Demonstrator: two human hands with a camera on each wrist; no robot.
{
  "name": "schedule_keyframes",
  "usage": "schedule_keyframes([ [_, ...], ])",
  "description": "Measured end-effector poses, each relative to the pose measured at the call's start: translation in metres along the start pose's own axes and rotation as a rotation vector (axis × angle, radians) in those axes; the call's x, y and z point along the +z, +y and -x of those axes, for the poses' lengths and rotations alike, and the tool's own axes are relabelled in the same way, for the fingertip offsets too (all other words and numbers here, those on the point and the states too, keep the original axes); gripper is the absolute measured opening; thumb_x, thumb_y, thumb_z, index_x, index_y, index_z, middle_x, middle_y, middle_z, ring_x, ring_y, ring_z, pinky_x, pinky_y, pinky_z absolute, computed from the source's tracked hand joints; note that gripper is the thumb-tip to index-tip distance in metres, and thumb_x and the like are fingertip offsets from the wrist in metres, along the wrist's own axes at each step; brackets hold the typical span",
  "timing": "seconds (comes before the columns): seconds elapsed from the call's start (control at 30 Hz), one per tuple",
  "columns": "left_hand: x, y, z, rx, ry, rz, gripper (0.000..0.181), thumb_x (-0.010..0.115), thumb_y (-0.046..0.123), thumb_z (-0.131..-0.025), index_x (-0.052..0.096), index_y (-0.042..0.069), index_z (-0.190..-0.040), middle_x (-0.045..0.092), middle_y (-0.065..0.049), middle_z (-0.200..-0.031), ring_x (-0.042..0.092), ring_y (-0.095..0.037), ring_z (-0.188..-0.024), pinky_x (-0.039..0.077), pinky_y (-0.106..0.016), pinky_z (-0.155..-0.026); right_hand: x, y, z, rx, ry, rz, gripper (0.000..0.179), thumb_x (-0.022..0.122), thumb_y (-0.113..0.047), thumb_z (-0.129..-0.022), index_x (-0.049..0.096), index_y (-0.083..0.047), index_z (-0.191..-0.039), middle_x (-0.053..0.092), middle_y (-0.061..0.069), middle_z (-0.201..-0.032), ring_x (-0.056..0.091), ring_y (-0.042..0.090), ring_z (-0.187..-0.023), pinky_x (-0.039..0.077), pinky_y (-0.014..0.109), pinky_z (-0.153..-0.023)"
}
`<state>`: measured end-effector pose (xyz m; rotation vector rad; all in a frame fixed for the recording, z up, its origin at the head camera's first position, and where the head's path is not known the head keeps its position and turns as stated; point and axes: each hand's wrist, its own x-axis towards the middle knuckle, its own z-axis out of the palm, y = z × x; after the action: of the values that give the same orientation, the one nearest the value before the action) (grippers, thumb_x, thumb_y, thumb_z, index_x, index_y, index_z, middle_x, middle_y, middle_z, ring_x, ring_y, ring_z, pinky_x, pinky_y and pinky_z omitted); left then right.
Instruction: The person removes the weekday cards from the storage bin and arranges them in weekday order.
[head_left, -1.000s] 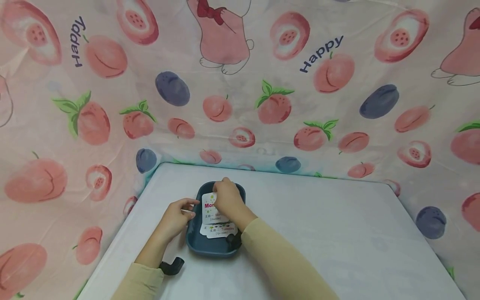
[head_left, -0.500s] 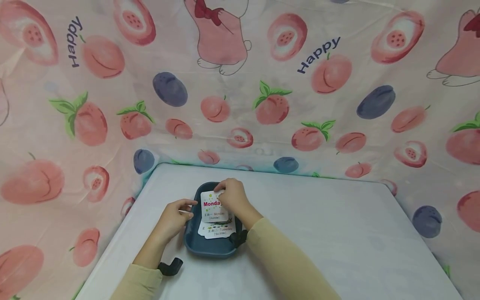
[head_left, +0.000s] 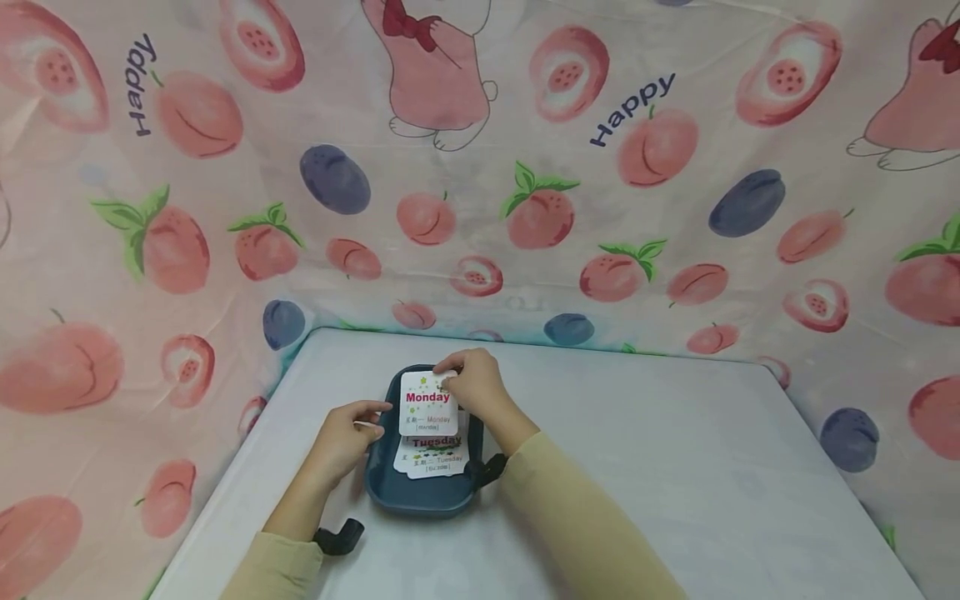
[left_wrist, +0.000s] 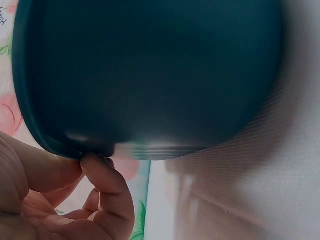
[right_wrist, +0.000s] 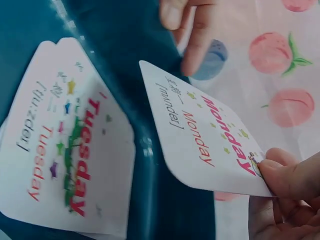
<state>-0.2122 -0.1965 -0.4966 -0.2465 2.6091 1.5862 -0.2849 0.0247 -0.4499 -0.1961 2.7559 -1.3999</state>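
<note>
A dark blue tray (head_left: 420,500) stands on the table, its rounded rim raised. Thumb and finger of my left hand (head_left: 341,442) pinch its left rim, seen closer in the left wrist view, where the tray (left_wrist: 150,75) fills the top. My right hand (head_left: 480,387) holds a white "Monday" card (head_left: 429,421) by its upper right corner. In the right wrist view that Monday card (right_wrist: 195,130) is tilted and lifted apart from the cards below. A "Tuesday" card (right_wrist: 60,135) lies on top of a small stack in the tray, other card edges peeking out beneath it.
The white tabletop (head_left: 675,467) runs far to the right of the tray. Fruit-printed cloth (head_left: 525,292) hangs behind and at both sides. Black wrist mounts (head_left: 341,537) stick out from both sleeves, the right one overlapping the tray's right rim.
My right hand has raised the Monday card up and away from the stack, so more of the Tuesday card shows. The left hand keeps its place at the rim.
</note>
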Motion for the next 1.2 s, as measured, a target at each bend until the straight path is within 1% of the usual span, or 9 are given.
schedule_keyframes([
  [0.2,0.002,-0.002,0.001,-0.017,-0.004,0.010,0.041,0.066,-0.003,-0.099,0.073,0.011,-0.137,0.063,-0.017,-0.123,0.063,-0.022,-0.093,0.059,-0.037,-0.074,-0.017,0.003,-0.002,0.029,0.015,-0.053,0.018,0.078,-0.006,-0.095,0.087,-0.018,-0.104,0.076,0.007,-0.122,0.066,0.024,-0.108,0.061,0.039,-0.088],
  [0.37,0.001,-0.003,0.004,-0.035,-0.004,0.014,0.042,0.065,-0.002,-0.100,0.072,0.012,-0.139,0.063,-0.017,-0.125,0.062,-0.023,-0.095,0.058,-0.034,-0.075,-0.032,0.010,-0.006,0.049,0.021,-0.082,0.018,0.079,-0.006,-0.094,0.087,-0.018,-0.105,0.075,0.008,-0.125,0.067,0.027,-0.111,0.059,0.038,-0.088],
  [0.53,0.001,-0.004,0.003,-0.018,-0.004,0.028,0.042,0.065,-0.004,-0.099,0.073,0.010,-0.138,0.062,-0.018,-0.122,0.062,-0.023,-0.093,0.056,-0.032,-0.072,-0.048,0.018,-0.008,0.085,0.049,-0.103,0.019,0.079,-0.006,-0.094,0.086,-0.017,-0.107,0.073,0.008,-0.132,0.065,0.029,-0.120,0.056,0.041,-0.095],
  [0.7,0.000,-0.004,0.001,-0.008,-0.009,0.033,0.042,0.065,-0.003,-0.099,0.073,0.010,-0.138,0.062,-0.016,-0.120,0.063,-0.022,-0.093,0.057,-0.033,-0.072,-0.065,0.030,-0.008,0.100,0.061,-0.142,0.021,0.077,-0.004,-0.094,0.085,-0.012,-0.112,0.073,0.012,-0.128,0.066,0.030,-0.115,0.055,0.042,-0.096],
  [0.8,-0.001,-0.004,-0.001,0.004,-0.014,0.030,0.042,0.065,-0.003,-0.099,0.072,0.010,-0.139,0.063,-0.016,-0.121,0.063,-0.021,-0.093,0.057,-0.033,-0.072,-0.075,0.038,-0.008,0.111,0.068,-0.168,0.022,0.076,-0.004,-0.094,0.084,-0.010,-0.113,0.073,0.014,-0.127,0.066,0.030,-0.114,0.054,0.043,-0.098],
  [0.87,-0.001,-0.004,-0.001,0.006,-0.013,0.030,0.042,0.065,-0.002,-0.099,0.073,0.010,-0.138,0.063,-0.017,-0.122,0.064,-0.022,-0.093,0.057,-0.032,-0.072,-0.082,0.044,-0.009,0.114,0.064,-0.182,0.022,0.075,-0.003,-0.095,0.084,-0.008,-0.114,0.073,0.015,-0.128,0.066,0.031,-0.115,0.053,0.044,-0.101],
  [1.03,-0.002,-0.003,-0.001,0.001,-0.011,0.026,0.042,0.066,-0.002,-0.099,0.073,0.010,-0.139,0.063,-0.017,-0.123,0.064,-0.022,-0.093,0.057,-0.033,-0.072,-0.095,0.057,-0.008,0.139,0.039,-0.177,0.023,0.074,-0.003,-0.096,0.082,-0.007,-0.118,0.071,0.015,-0.135,0.062,0.033,-0.122,0.050,0.048,-0.108],
  [1.2,-0.001,-0.001,0.001,-0.001,-0.013,0.021,0.042,0.065,-0.002,-0.100,0.072,0.010,-0.140,0.063,-0.017,-0.124,0.063,-0.022,-0.094,0.058,-0.034,-0.073,-0.106,0.069,-0.009,0.187,0.013,-0.169,0.024,0.074,-0.004,-0.097,0.081,-0.008,-0.120,0.068,0.015,-0.142,0.057,0.034,-0.130,0.046,0.052,-0.114],
])
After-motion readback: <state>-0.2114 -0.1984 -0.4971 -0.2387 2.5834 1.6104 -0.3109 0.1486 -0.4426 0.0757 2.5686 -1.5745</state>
